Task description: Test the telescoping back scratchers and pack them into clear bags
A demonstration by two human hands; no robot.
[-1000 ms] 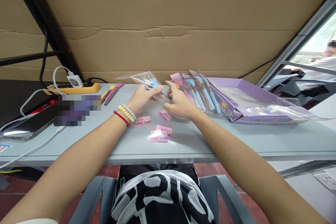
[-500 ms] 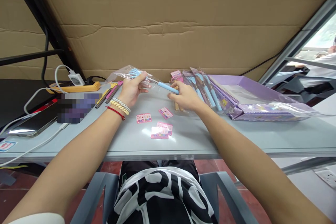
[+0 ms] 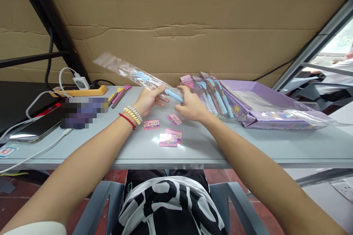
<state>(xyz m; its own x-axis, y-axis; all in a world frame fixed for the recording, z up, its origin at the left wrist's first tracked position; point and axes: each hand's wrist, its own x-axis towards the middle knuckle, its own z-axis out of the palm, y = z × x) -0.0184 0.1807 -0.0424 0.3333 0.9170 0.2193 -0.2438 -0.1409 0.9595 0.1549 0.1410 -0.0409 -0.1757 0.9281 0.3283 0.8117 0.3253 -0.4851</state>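
My left hand (image 3: pixel 150 99) grips a long clear plastic sleeve (image 3: pixel 121 67) near its open end, and the sleeve sticks up to the left. Inside it lies a blue hand-shaped scratcher (image 3: pixel 143 78), its light-blue handle (image 3: pixel 175 96) poking out. My right hand (image 3: pixel 190 106) pinches that handle end. Both hands hover just above the grey table (image 3: pixel 248 147). Several small pink cards (image 3: pixel 168 139) lie on the table right below my hands.
A pile of bagged blue scratchers (image 3: pixel 211 93) leans against a purple box (image 3: pixel 264 108) on the right. Loose scratchers (image 3: pixel 119 94), a yellow power strip (image 3: pixel 78 91) with a white charger, cables and a phone (image 3: pixel 33 128) lie on the left. A cardboard wall stands behind.
The scratcher has slid deeper into the sleeve, which now tilts up to the left. My hands have come closer together near the handle end.
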